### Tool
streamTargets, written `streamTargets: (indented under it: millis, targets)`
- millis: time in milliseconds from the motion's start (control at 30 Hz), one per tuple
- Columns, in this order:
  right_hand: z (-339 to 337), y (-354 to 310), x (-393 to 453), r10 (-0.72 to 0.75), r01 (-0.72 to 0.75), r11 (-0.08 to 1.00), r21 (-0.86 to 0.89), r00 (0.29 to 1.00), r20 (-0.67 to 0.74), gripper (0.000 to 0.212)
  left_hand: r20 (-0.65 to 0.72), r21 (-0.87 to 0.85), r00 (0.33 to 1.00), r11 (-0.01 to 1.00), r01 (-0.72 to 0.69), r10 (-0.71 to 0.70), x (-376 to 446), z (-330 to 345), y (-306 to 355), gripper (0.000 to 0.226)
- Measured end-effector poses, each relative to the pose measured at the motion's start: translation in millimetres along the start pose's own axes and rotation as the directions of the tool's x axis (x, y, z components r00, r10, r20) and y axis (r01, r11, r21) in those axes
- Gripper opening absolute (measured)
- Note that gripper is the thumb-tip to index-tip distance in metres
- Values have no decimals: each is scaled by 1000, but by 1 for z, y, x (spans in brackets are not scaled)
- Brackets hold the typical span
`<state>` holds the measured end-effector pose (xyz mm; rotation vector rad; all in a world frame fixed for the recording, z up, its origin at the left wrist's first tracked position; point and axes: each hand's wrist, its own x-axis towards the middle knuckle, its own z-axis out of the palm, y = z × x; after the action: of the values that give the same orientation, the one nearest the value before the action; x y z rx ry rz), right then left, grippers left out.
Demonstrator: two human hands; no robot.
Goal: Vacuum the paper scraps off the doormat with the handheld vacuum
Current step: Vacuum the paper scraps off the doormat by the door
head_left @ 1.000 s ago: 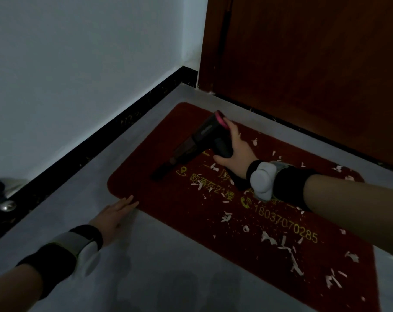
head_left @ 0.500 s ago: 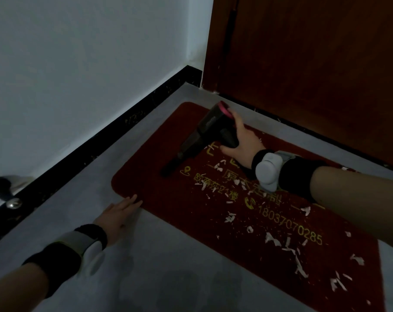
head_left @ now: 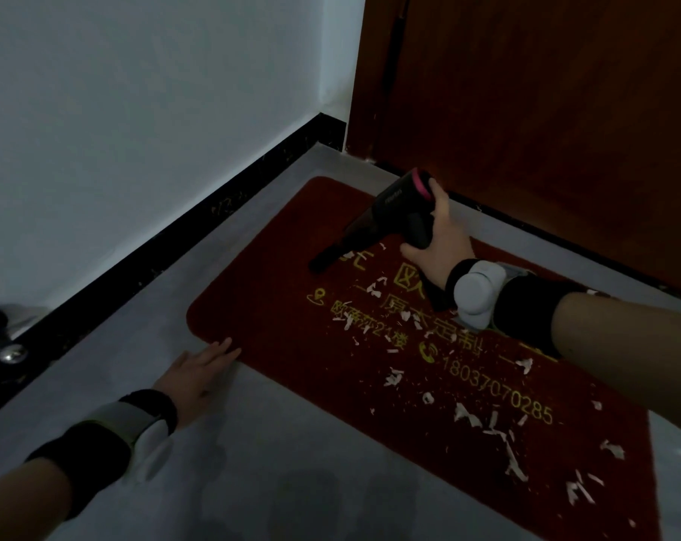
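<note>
A dark red rectangular doormat with yellow lettering (head_left: pixel 292 326) lies on the grey floor (head_left: pixel 292 482) before a brown wooden door (head_left: pixel 545 111). The right hand (head_left: pixel 442 244) grips a black handheld vacuum with a pink ring (head_left: pixel 399 210), its nozzle touching the mat. The left hand (head_left: pixel 194 374), fingers straight, presses the mat's near edge. White paper scraps (head_left: pixel 498 431) litter the mat's right part.

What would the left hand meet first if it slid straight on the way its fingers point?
The left hand lies flat on the floor, fingertips at the near edge of the doormat. Going straight on, it would meet that edge at once, then bare red mat; scraps lie further right.
</note>
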<state>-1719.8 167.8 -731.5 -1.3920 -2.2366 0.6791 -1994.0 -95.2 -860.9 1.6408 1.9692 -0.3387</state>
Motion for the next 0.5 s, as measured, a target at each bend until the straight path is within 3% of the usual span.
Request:
streamTargets:
  millis: [267,500]
  targets:
    - [19,-17,-42,-43,13,990,142,976,214,103,13,0,1000,1000,10,-10,-2,-3,3,74]
    - [27,-20,-47,-26,-23,981,193,968,249,99,26,11,1000,1000,12,-13,-4,-7,8,72]
